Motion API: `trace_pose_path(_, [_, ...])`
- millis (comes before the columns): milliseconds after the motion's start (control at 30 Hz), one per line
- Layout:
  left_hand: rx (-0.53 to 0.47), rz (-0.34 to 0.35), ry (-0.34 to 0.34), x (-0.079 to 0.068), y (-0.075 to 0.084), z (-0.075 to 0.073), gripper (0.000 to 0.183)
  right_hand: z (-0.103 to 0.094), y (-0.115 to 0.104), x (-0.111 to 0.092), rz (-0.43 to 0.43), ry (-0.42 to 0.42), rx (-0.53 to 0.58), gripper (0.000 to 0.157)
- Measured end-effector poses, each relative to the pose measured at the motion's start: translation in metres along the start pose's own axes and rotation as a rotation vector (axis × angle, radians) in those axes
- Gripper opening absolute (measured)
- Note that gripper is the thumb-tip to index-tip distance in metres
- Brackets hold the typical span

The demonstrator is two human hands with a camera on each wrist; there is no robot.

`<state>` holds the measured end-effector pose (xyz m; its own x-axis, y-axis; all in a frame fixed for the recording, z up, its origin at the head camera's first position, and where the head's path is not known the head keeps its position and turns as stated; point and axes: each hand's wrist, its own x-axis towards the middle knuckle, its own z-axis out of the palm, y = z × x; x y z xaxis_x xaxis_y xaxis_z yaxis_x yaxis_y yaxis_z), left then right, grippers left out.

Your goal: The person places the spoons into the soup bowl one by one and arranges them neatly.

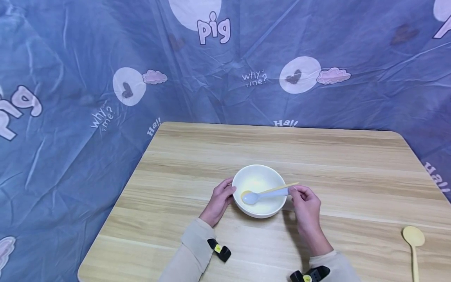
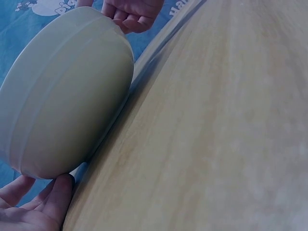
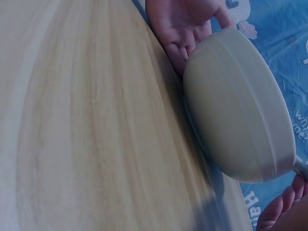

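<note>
A white bowl (image 1: 258, 211) stands on the wooden table in the head view. My left hand (image 1: 219, 201) grips its left side, thumb at the rim and fingers along the outer wall. At the right rim, my right hand (image 1: 307, 205) pinches the handle end of a pale lavender spoon (image 1: 251, 197), whose head is inside the bowl. Partly beneath it lies a yellow spoon (image 1: 293, 184), its thin handle leaning over the right rim. The left wrist view shows the bowl (image 2: 72, 96) from the side with fingers (image 2: 57, 195) against it; the spoons are hidden there.
Another pale yellow spoon (image 1: 414, 236) lies at the right of the wooden table (image 1: 158, 219). Behind the table's far edge hangs a blue printed cloth (image 1: 211, 94), which also covers the left side.
</note>
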<state>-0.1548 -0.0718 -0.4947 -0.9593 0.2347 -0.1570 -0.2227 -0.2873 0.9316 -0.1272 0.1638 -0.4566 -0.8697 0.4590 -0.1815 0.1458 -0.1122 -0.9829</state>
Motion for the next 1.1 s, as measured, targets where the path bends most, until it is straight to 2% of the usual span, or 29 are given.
trace_pose_path(467, [-0.006,0.001,-0.008,-0.0006,0.0007,-0.0008,0.05,0.0037,0.0028,-0.0001,-0.014,-0.01,-0.045,0.015])
trace_pose_path(1100, [0.004,-0.003,-0.009,0.0001,0.0001,-0.001,0.051,0.0035,0.0019,0.0002,0.012,-0.031,-0.097,0.016])
